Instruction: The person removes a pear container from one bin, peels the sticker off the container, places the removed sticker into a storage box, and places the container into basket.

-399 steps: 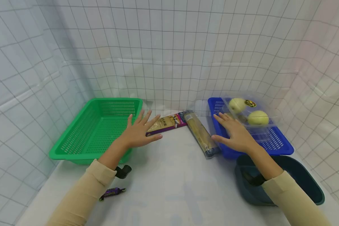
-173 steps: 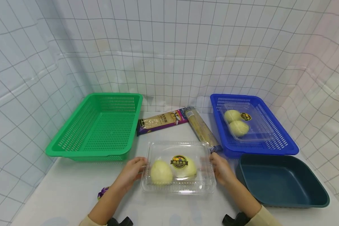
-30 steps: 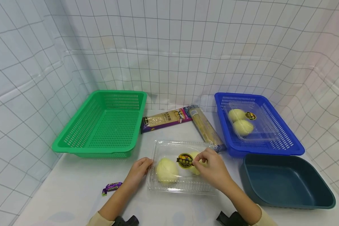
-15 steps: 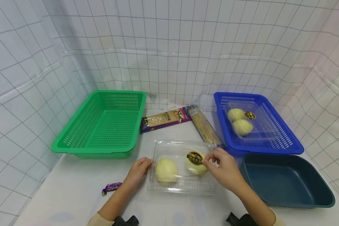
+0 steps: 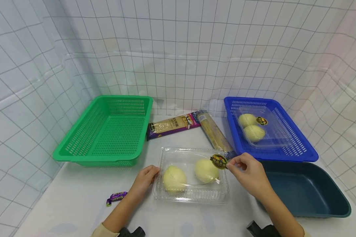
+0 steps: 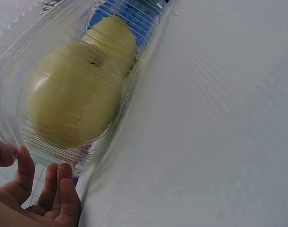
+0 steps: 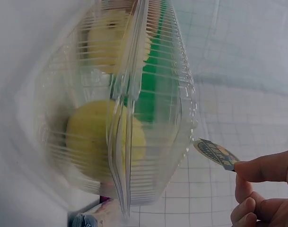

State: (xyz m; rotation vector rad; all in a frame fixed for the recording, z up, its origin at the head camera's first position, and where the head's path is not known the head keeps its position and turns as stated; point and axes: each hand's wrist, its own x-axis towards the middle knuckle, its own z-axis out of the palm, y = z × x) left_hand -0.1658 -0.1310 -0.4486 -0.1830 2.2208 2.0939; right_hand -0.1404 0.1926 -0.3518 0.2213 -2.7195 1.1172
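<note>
Head view: clear box (image 5: 191, 174) sits on the white table (image 5: 172, 217), front centre, w/ two pale yellow fruits (image 5: 174, 178) inside. Left hand (image 5: 144, 178) rests against the box's left end, fingers curled at the rim; no firm clamp seen. Right hand (image 5: 249, 176) is just right of the box's far right corner, thumb and forefinger pinched on a round sticker (image 5: 219, 161). Sticker is lifted off the lid, held above that corner. Green basket (image 5: 106, 131) stands at rear left. Blue basket (image 5: 270, 131) stands at rear right and holds a second clear box of fruit (image 5: 259, 128). Dark tub (image 5: 302, 191) sits in front of the blue basket, just right of the right hand. Two long packets (image 5: 173, 125) lie between the baskets. Small purple sweet (image 5: 116, 197) lies near the left forearm.

Left wrist view: box seen low and close, both fruits showing through the ribbed wall. Fingers (image 6: 63, 194) bent beside the box end; contact prob. light, pic is blurred.

Right wrist view: box blurred, lid seam visible. Fingertips (image 7: 262, 170) nip the sticker by its edge, apart from the lid.
</note>
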